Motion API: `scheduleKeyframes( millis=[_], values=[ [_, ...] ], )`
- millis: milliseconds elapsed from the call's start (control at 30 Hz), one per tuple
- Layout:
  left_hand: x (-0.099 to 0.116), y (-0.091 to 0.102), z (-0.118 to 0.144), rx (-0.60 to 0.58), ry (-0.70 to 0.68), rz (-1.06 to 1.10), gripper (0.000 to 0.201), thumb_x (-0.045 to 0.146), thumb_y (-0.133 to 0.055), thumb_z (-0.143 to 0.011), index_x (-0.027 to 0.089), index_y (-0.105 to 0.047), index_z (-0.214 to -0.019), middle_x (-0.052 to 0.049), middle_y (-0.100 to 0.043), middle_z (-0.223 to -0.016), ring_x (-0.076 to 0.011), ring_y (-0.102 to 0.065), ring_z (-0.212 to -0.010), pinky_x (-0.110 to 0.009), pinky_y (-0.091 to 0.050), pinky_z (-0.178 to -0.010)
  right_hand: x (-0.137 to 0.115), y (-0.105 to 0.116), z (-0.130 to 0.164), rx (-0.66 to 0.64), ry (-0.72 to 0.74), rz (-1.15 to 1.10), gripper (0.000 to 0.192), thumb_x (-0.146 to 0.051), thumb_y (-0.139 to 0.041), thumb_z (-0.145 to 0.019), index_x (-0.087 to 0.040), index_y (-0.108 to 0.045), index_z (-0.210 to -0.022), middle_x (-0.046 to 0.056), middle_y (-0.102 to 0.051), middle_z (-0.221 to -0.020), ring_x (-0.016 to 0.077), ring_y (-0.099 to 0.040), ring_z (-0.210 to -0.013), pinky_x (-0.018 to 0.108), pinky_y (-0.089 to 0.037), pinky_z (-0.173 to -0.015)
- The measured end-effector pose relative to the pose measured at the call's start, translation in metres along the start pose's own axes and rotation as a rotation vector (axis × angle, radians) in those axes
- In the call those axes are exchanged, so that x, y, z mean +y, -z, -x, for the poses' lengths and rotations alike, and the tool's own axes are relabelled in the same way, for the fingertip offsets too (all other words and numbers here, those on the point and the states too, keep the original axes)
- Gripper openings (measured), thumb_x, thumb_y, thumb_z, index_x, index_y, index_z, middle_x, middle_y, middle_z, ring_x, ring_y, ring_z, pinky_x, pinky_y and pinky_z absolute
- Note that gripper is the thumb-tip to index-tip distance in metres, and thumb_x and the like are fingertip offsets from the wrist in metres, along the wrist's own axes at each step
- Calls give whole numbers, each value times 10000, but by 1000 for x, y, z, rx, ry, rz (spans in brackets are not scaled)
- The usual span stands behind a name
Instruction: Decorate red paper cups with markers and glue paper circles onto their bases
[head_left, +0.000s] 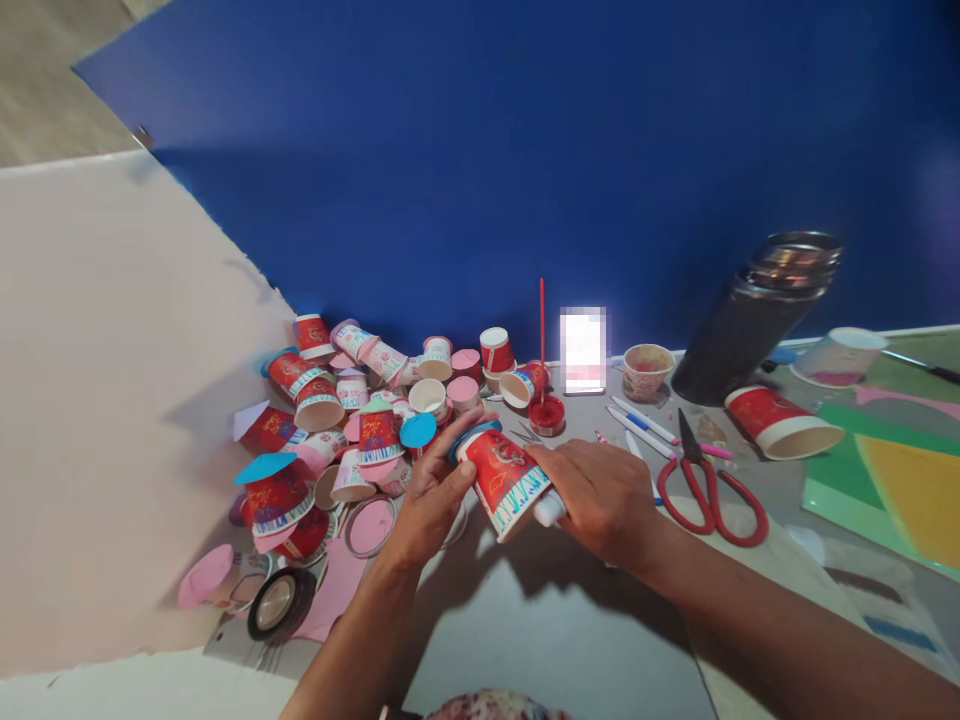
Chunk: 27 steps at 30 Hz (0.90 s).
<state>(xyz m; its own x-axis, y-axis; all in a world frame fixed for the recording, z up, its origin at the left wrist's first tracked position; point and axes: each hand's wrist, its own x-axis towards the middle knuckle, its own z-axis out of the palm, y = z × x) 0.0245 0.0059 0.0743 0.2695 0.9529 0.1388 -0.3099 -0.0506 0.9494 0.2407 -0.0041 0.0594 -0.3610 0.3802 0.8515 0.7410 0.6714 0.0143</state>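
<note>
A red paper cup (508, 470) lies tilted between my hands, its open rim toward me and a blue paper disc (480, 434) at its far end. Blue and teal strokes run along the band near its rim. My left hand (435, 495) is closed around the disc end, thumb on the cup's side. My right hand (604, 495) is closed at the cup's other side, fingertips near the painted band. From under its fingers sticks the thick white end of what looks like a marker pen (550, 508); the rest is hidden by the hand.
A pile of decorated paper cups (379, 435) fills the left, beside a roll of black tape (280, 603). On the right are red-handled scissors (705, 490), several pens (641, 430), a dark flask (757, 315) and a red cup (780, 422). A lit phone (583, 350) stands behind.
</note>
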Motion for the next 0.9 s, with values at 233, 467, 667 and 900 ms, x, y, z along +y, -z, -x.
scheduleKeyframes(
  millis=[233,467,667,900],
  values=[
    [-3,-1,0,-10,21,7,571,451,-842,-844,258,-705,-1364,-141,-686,-1434,-386,-638,-1326,-521,-508,-1122,1,1,-1,6,9,22,185,-124,-513,-984,-107,-641,-1117,55,-743,-731,208,-661,-607,366,-386,-576],
    [-4,-2,0,1,28,11,571,452,-844,-845,255,-711,-1364,-138,-719,-1386,-370,-670,-1279,-505,-526,-1100,1,-1,0,8,4,32,180,-97,-552,-936,-111,-646,-1089,49,-741,-714,204,-670,-601,365,-379,-561],
    [-4,-3,1,17,31,-4,566,466,-847,-839,258,-720,-1350,-136,-716,-1393,-376,-663,-1290,-506,-525,-1101,1,-1,-1,13,-1,17,199,-88,-541,-931,-100,-649,-1098,66,-760,-746,207,-685,-617,360,-396,-574],
    [-8,-1,-1,20,8,-28,549,468,-829,-859,251,-719,-1350,-125,-721,-1385,-363,-653,-1305,-484,-507,-1122,1,-3,1,19,-33,-29,180,-102,-571,-922,-89,-672,-1070,88,-774,-778,221,-716,-642,362,-411,-571]
  ],
)
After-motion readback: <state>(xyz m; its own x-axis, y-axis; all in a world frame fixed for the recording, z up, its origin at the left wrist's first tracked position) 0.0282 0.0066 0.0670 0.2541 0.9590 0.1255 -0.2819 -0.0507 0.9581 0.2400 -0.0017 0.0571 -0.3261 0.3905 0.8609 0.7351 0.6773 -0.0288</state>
